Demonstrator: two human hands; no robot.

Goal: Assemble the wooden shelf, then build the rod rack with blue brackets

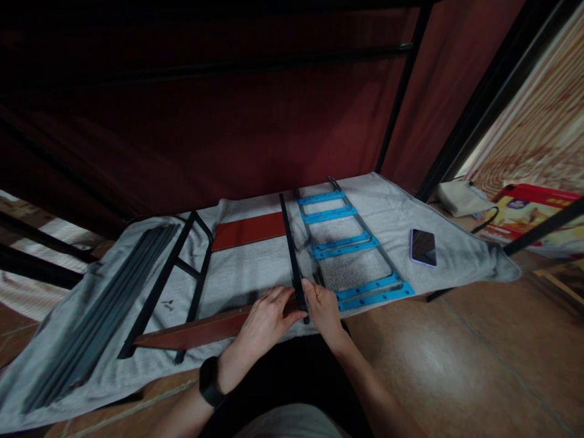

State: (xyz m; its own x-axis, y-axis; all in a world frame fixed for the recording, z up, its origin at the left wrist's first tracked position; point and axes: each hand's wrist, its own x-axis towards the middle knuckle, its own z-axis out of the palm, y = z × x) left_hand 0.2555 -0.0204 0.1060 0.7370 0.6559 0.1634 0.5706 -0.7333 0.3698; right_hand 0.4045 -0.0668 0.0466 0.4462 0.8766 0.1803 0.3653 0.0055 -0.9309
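My left hand [269, 316] is closed around the near end of a black metal bar [292, 255], where it meets a reddish-brown board [201, 328]. On the bar's other side, my right hand [322, 304] presses it with the thumb on top; its other fingers are partly hidden. The board runs left to a black metal frame [176, 261] with a crosspiece. A second, orange-brown panel [249, 230] spans from that frame to the far part of the bar. Small dark screws or similar bits [168, 305] lie inside the frame.
A grey cloth [387, 201] lies beneath everything. Several grey tubes [109, 304] are stacked at the left. Blue slotted brackets [347, 243] on thin rods lie to the right, then a phone [423, 247]. Behind stands a dark red panel [255, 128]; a red and yellow package [538, 213] is far right.
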